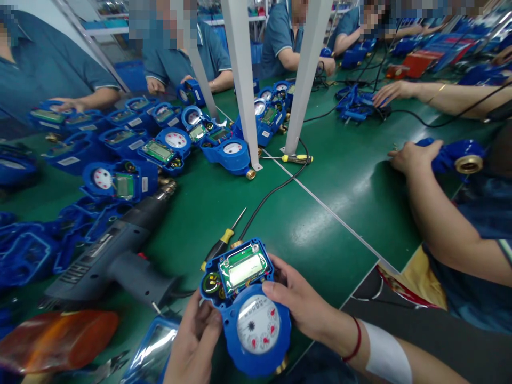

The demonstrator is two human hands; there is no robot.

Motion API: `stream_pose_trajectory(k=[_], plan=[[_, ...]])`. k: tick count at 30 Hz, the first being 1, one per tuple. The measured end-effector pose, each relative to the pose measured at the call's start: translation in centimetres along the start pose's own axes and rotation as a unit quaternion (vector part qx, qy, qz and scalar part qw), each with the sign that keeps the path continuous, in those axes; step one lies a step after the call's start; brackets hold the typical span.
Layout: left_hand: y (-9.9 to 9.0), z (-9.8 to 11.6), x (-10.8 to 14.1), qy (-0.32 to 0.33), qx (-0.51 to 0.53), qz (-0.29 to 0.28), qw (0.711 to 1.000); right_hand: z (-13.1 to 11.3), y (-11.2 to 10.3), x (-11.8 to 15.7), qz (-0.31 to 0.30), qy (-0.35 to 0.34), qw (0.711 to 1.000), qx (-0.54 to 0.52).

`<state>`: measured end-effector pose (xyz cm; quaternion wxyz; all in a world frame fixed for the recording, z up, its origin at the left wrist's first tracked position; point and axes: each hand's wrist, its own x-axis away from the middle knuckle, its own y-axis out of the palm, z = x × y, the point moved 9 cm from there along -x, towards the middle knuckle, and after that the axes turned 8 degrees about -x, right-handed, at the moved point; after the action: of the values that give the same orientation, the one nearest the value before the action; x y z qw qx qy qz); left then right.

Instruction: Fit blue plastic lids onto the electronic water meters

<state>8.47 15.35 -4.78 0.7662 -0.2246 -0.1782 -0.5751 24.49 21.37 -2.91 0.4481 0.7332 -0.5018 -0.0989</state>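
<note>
Between my two hands is a blue water meter [280, 325], its round white dial with red pointers facing up. Its upper housing is uncovered and shows a green circuit board with a display [245, 271]. My left hand [200, 330] grips the meter's left side, thumb and fingers closed on the housing. My right hand [294, 293] is wrapped round the right side, with the thumb on top near the dial's edge. A yellow-and-black screwdriver [220, 246] lies just beyond the meter, partly hidden behind it.
A grey heat gun [116, 261] lies at left, near an orange translucent object [60, 341] and blue plastic frames [28, 250]. Several blue meters [124, 181] stand behind. White posts [242, 80] rise from the green table [320, 213]. A second screwdriver [298, 159] lies beside them. Co-workers sit around, one at right holding a meter [460, 157].
</note>
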Motion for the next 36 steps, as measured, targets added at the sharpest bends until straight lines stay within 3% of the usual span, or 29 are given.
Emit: stream_pose_trajectory(k=[7, 12, 15, 17, 19, 21, 24, 27, 31, 36], plan=[[0.1, 0.1, 0.3, -0.020, 0.014, 0.010, 1.000, 0.0, -0.3, 0.0, 0.030, 0.010, 0.999, -0.014], [-0.1, 0.3, -0.1, 0.005, 0.024, 0.003, 1.000, -0.2, -0.3, -0.1, 0.036, -0.018, 0.999, 0.013], [-0.8, 1.2, -0.3, 0.030, -0.066, 0.005, 0.997, -0.4, -0.1, -0.1, 0.027, -0.025, 0.999, 0.024], [-2.2, 3.0, -0.1, 0.081, -0.161, 0.059, 0.982, -0.5, 0.0, -0.1, 0.031, -0.024, 0.999, 0.036], [-3.4, 5.6, 0.6, 0.160, -0.245, 0.126, 0.948, -0.6, -0.2, -0.1, 0.052, -0.025, 0.997, 0.049], [-3.2, 8.2, 1.7, 0.247, -0.322, 0.159, 0.900, -0.5, -0.4, -0.1, 0.066, -0.031, 0.996, 0.058], [-0.2, 11.3, 3.2, 0.381, -0.436, 0.119, 0.806, -0.3, -0.6, -0.1, 0.069, -0.045, 0.995, 0.056], [3.3, 13.0, 4.6, 0.478, -0.498, 0.080, 0.718, -0.1, -0.7, 0.0, 0.067, -0.053, 0.995, 0.043], [5.8, 14.9, 5.2, 0.551, -0.513, 0.047, 0.656, -0.4, -0.6, 0.0, 0.054, -0.057, 0.996, 0.029], [8.1, 17.7, 4.1, 0.609, -0.529, -0.052, 0.589, -0.5, -0.8, -0.1, 0.056, -0.050, 0.997, 0.021]])
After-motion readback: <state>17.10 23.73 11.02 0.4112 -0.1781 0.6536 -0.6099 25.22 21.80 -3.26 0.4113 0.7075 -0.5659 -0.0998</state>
